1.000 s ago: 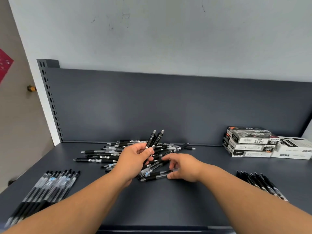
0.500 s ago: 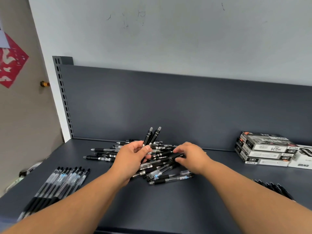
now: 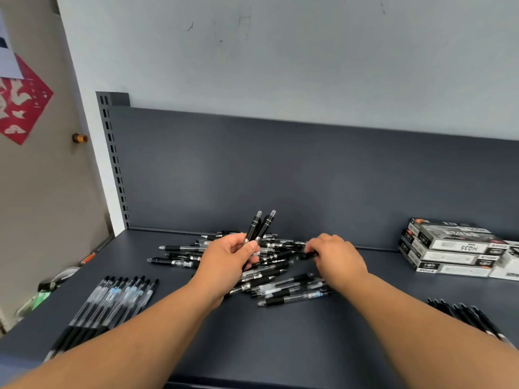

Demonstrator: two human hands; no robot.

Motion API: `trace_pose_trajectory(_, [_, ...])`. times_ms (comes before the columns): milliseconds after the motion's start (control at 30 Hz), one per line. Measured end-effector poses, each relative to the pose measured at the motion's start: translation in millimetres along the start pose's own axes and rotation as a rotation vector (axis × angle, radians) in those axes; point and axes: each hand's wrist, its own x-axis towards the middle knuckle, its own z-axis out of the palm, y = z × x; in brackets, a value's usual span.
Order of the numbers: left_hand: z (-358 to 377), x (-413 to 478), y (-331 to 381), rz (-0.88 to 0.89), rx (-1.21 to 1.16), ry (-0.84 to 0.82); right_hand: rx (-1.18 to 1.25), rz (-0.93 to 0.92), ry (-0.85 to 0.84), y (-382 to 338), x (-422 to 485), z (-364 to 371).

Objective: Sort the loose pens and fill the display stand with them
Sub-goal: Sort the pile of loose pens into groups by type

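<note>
In the head view, your left hand (image 3: pixel 227 259) grips two black pens (image 3: pixel 259 224), tips pointing up, above the pile of loose pens (image 3: pixel 280 279) on the dark shelf (image 3: pixel 280 349). Your right hand (image 3: pixel 337 256) curls its fingers around a black pen (image 3: pixel 308 255) at the pile's far right. A row of clear pens (image 3: pixel 118 301) lies to the left, a row of black pens (image 3: pixel 471 318) to the right, and stacked boxes (image 3: pixel 449 248) sit against the back panel (image 3: pixel 280 178). A second ago your right hand was at the pile's near edge; your left hand's grip is unchanged.
</note>
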Motion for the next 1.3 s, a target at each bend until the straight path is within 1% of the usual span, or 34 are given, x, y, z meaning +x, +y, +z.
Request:
trace_pose_trajectory(67, [2,0,3,0.007,-0.024,-0.005,0.166,0.03,0.162,-3,-3,-7])
trace_pose_trajectory(133, [7,-2,8,0.022,-0.05,-0.032,0.434,0.086,0.316,-13,-9,-21])
trace_pose_trajectory(200, [15,-5,13,0.039,-0.067,-0.072,0.727,0.176,0.391,-25,-19,-35])
trace_pose_trajectory(267, [25,-9,16,0.057,-0.073,-0.115,0.942,0.228,0.386,-35,-29,-47])
trace_pose_trajectory(367, [41,-16,20,0.084,-0.071,-0.182,1.154,0.274,0.332,-39,-45,-54])
trace_pose_trajectory(467, [56,-24,24,0.114,-0.039,-0.223,1.294,0.345,0.297,-31,-59,-54])
trace_pose_trajectory(567, [73,-32,29,0.154,0.022,-0.243,1.324,0.375,0.296,-16,-73,-59])
trace_pose_trajectory(700, [107,-41,39,0.249,0.171,-0.23,1.381,0.389,0.309,14,-94,-75])
trace_pose_trajectory(867, [165,-59,47,0.245,0.187,-0.31,1.344,0.472,0.249,68,-119,-91])
trace_pose_trajectory(1033, [229,-74,47,0.203,0.212,-0.253,1.133,0.504,0.221,140,-145,-111])
trace_pose_trajectory(1100, [250,-77,47,0.178,0.233,-0.256,0.998,0.525,0.194,172,-153,-113])
trace_pose_trajectory(1200, [280,-82,46,0.134,0.247,-0.251,0.775,0.544,0.098,215,-166,-110])
trace_pose_trajectory(1300, [304,-84,36,0.083,0.327,-0.224,0.675,0.552,-0.008,242,-176,-99])
